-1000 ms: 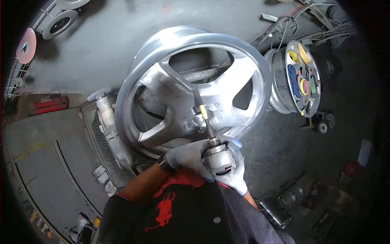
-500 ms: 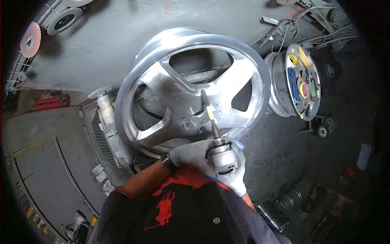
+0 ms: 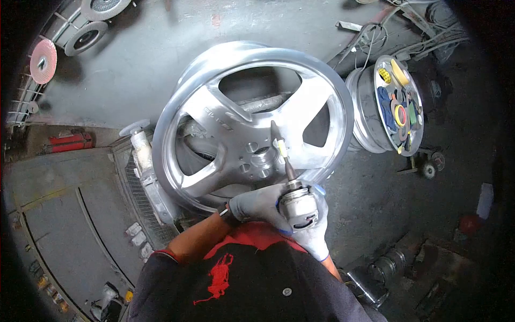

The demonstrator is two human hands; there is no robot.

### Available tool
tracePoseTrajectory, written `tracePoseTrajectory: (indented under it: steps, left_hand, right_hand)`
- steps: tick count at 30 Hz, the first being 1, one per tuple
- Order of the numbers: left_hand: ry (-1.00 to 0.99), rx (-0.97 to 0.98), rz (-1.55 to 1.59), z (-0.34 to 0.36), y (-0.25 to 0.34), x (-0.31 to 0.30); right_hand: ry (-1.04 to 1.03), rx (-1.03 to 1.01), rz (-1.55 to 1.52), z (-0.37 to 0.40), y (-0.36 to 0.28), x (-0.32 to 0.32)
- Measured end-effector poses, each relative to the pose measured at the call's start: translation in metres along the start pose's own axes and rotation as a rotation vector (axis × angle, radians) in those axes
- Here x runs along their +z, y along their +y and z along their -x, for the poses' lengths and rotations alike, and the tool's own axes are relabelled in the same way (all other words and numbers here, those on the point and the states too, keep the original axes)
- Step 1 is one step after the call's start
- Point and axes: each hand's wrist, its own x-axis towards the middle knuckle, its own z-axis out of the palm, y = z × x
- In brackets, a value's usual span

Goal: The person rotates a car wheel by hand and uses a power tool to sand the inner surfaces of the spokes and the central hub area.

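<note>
Fingers of the left hand (image 3: pixel 256 204) curl tight round the grinder (image 3: pixel 298 208). The right hand (image 3: pixel 317 236) wraps it from 4 o'clock, fingers closed too. The shaft runs toward 11 o'clock, with its tip (image 3: pixel 274 127) at a spoke just above the hub (image 3: pixel 260 159) of the wheel (image 3: pixel 214 112), which stands at 12 o'clock from the hands. This looks like dressing the spoke face. Moving on calls for a steady two-handed hold and light pressure. A rim (image 3: pixel 365 107) holding discs sits at 2 o'clock.
</note>
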Motion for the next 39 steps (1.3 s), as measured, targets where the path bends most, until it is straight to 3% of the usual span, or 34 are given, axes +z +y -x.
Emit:
tracePoseTrajectory:
  steps: [2, 4, 6, 11, 14, 19, 21, 22, 24, 25, 26, 28, 29, 31, 34, 35, 37, 39]
  left_hand:
    - [0.026, -0.028, 0.035, 0.012, 0.009, 0.004]
    - [0.046, -0.07, 0.069, 0.022, 0.011, 0.008]
    - [0.112, 0.009, 0.097, 0.027, 0.009, 0.007]
    - [0.107, 0.081, -0.074, 0.016, -0.002, -0.003]
    - [0.149, -0.079, 0.041, 0.01, -0.012, -0.003]
    - [0.174, -0.128, -0.122, 0.011, -0.002, -0.001]
    - [0.03, 0.111, -0.704, 0.016, 0.004, -0.001]
    - [0.026, 0.1, -0.707, 0.022, 0.002, 0.0]
    - [0.212, -0.026, 0.027, 0.044, -0.013, -0.003]
    - [0.142, 0.125, -0.431, 0.05, -0.019, -0.012]
    - [0.141, 0.114, -0.434, 0.056, -0.024, -0.015]
    - [0.199, 0.045, 0.002, 0.052, -0.003, -0.003]
    - [0.198, 0.04, 0.001, 0.049, 0.003, 0.001]
    - [0.369, -0.181, 0.319, 0.042, 0.007, 0.008]
    - [0.402, -0.175, 0.519, 0.041, -0.021, -0.001]
    - [0.407, -0.18, 0.518, 0.044, -0.024, -0.004]
    - [0.316, -0.181, -0.009, 0.048, -0.02, -0.007]
    - [0.293, -0.109, 0.009, 0.044, -0.001, 0.0]
  right_hand:
    - [-0.031, 0.027, -0.14, 0.019, 0.02, 0.005]
    - [-0.163, -0.092, -0.097, 0.0, 0.006, -0.001]
    - [-0.257, -0.039, -0.261, -0.004, 0.008, -0.002]
    - [-0.155, -0.111, -0.391, -0.013, 0.013, -0.002]
    - [-0.143, -0.082, -0.36, -0.01, 0.017, -0.013]
    - [-0.149, -0.023, -0.33, -0.014, 0.011, -0.021]
    - [-0.242, -0.066, -0.338, -0.012, 0.017, -0.016]
    - [-0.234, -0.062, -0.346, -0.013, 0.018, -0.015]
    - [-0.294, -0.088, -0.373, -0.016, 0.016, -0.01]
    - [-0.286, -0.085, -0.382, -0.021, 0.012, -0.01]
    - [-0.295, -0.089, -0.349, -0.027, 0.004, -0.012]
    - [-0.302, -0.09, -0.318, -0.032, 0.001, -0.013]
    - [-0.285, -0.106, -0.31, -0.032, 0.002, -0.014]
    - [-0.262, -0.119, -0.303, -0.03, 0.003, -0.017]
    - [-0.261, -0.091, -0.243, -0.028, 0.001, -0.026]
    - [-0.266, -0.079, -0.243, -0.028, 0.0, -0.027]
    - [-0.267, -0.071, -0.252, -0.03, -0.002, -0.025]
    - [-0.288, -0.114, -0.259, -0.034, -0.004, -0.019]
